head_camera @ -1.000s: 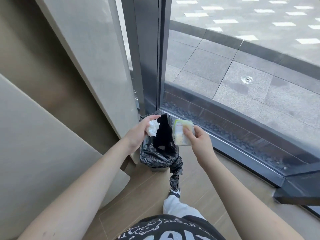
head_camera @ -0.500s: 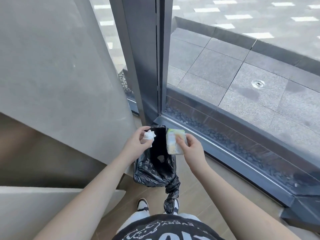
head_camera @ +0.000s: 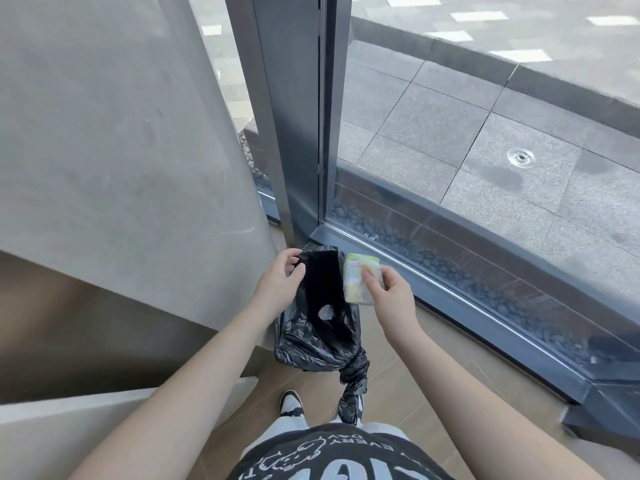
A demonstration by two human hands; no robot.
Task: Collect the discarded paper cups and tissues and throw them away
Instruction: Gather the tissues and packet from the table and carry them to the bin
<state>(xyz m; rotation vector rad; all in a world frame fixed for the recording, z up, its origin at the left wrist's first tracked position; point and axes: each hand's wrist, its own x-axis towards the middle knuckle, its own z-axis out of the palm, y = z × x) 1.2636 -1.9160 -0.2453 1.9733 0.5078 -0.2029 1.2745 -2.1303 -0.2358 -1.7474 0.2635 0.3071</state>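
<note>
A black garbage bag (head_camera: pixel 311 344) hangs open between my hands above the floor, its knotted tail dangling. A crumpled white tissue (head_camera: pixel 325 311) lies inside the dark opening. My left hand (head_camera: pixel 277 285) grips the bag's left rim with curled fingers and holds no tissue. My right hand (head_camera: pixel 391 299) pinches a small green-and-yellow tissue pack (head_camera: pixel 356 275) at the bag's right rim. Whether this hand also holds the rim is hidden by the pack.
A grey concrete pillar (head_camera: pixel 121 150) rises close on the left. A dark metal window post (head_camera: pixel 291 116) and a low sill (head_camera: pixel 485 327) run just beyond the bag, with glass and paving outside. My shoe (head_camera: pixel 292 403) stands on the wooden floor (head_camera: pixel 415 368).
The white tissue has left my left hand and dropped into the bag. My view has tilted up slightly; the right hand still holds the pack.
</note>
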